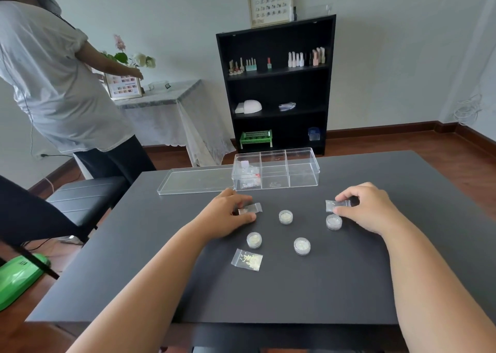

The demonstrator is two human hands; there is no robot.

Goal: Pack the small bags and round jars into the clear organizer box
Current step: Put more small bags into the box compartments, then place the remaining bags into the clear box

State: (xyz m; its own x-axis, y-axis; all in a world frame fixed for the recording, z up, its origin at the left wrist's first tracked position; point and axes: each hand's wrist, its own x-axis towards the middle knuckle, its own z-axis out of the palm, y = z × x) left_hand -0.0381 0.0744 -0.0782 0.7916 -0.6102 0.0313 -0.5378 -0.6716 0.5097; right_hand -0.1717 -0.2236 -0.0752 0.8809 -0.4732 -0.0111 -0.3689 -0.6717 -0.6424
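A big dark table [268, 293] fills most of the view. Behind it stands a tall black shelf [276, 84] with little bottles on it. Another person in a white shirt [53, 78] stands on the left side of the room, next to a small table with a white cloth [171, 111].

At the far edge of the dark table sits the clear organizer box [276, 168]. It is open and has walls inside that make small rooms. The room at the left end already holds some small bags. The other rooms look empty. The clear lid [197, 182] lies flat on the table, just left of the box and touching it.

The left hand [228, 217] rests on the table in front of the box. Its fingers pinch a small bag [251, 209] that lies on the table. The right hand [367, 207] is off to the right. Its thumb and fingers pinch a second small bag [335, 205], just above the table.

Four round jars stand between and below the hands. One jar [285, 216] is in the middle. One jar [334, 222] is just under the right hand's bag. One jar [254, 240] is lower left, and one jar [302, 246] is lower right.

A third small bag [247, 260] with tiny pale bits inside lies flat, nearest to the person, just below the lower left jar.
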